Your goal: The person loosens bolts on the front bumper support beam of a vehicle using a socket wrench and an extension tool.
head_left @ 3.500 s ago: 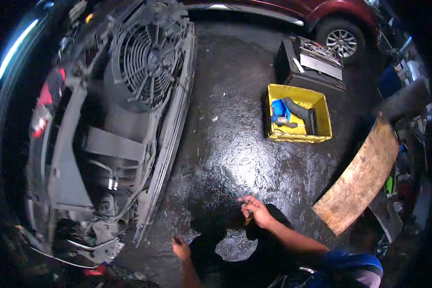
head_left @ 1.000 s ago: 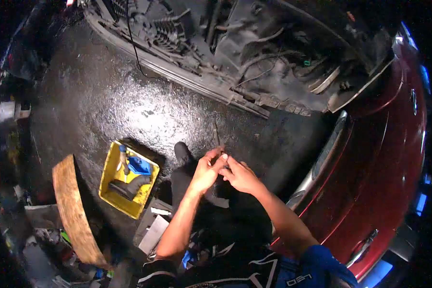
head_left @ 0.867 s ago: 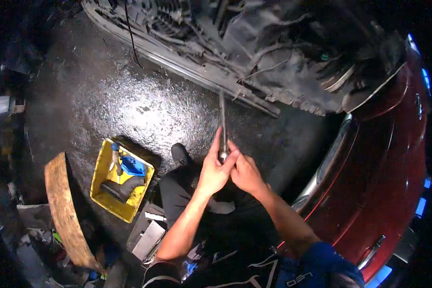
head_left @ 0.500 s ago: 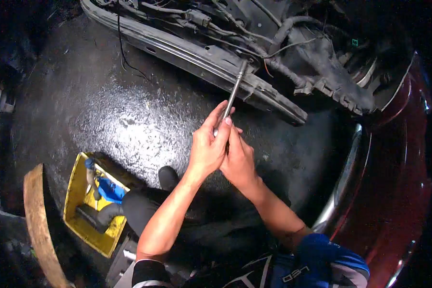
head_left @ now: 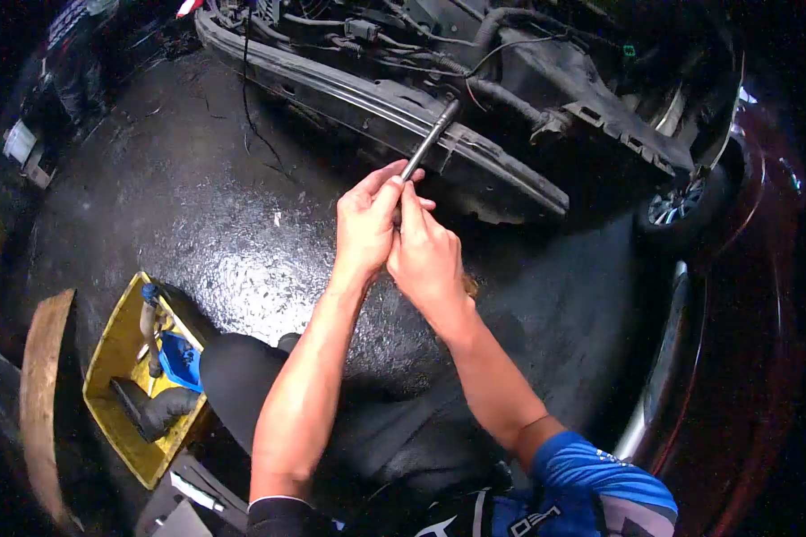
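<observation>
A metal socket wrench (head_left: 431, 141) slants up and away from my hands. Its far end overlaps the top of the long front crossbeam (head_left: 501, 169) of a car; whether it sits on a fastener there I cannot make out. My left hand (head_left: 364, 222) wraps round the near end of the wrench, thumb along it. Pressed against the left, my right hand (head_left: 426, 258) also grips that end. The fingers of both hands cover the wrench's lower part.
Wires and hoses (head_left: 475, 76) run behind the crossbeam. A dark red car body panel (head_left: 734, 358) stands at right, near a wheel (head_left: 674, 204). On the wet floor (head_left: 269, 259) at lower left are a yellow crate (head_left: 107, 376) with tools and a curved wooden piece (head_left: 45, 394).
The view has shifted, and more of the wheel shows at right. Both hands sit slightly higher and further left in the picture, still on the socket wrench, which leans more to the right.
</observation>
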Available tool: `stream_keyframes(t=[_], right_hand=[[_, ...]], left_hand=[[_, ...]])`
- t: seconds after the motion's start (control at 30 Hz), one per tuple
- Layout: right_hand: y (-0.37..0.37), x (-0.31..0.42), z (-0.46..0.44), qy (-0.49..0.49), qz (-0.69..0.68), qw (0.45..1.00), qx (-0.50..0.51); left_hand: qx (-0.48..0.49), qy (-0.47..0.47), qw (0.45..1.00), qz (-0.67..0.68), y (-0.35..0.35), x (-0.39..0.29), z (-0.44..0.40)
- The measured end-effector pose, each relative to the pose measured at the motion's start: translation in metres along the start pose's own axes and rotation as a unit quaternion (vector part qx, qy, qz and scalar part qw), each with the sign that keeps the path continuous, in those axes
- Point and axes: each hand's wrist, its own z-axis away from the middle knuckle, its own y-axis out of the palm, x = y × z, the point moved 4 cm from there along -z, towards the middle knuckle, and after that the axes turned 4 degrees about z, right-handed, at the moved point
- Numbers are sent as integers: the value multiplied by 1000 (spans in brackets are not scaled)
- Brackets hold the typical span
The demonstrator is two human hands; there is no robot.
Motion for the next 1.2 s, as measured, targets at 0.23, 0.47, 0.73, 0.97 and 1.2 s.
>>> stream_keyframes(t=[0.23, 0.47, 0.73, 0.97, 1.2], right_hand=[[-17, 3, 0, 5, 13, 999, 40], [-18, 10, -4, -1, 34, 998, 48], [-15, 7, -4, 50, -40, 997, 43], [-2, 14, -6, 24, 92, 992, 78], [7, 14, -1, 30, -5, 995, 92]], left_hand=[[-37, 19, 998, 41, 8, 4, 8], [-25, 20, 1000, -2, 10, -7, 5], [-38, 6, 998, -52, 13, -15, 6], [-14, -5, 998, 65, -12, 12, -2], [-15, -10, 1000, 19, -22, 9, -12]])
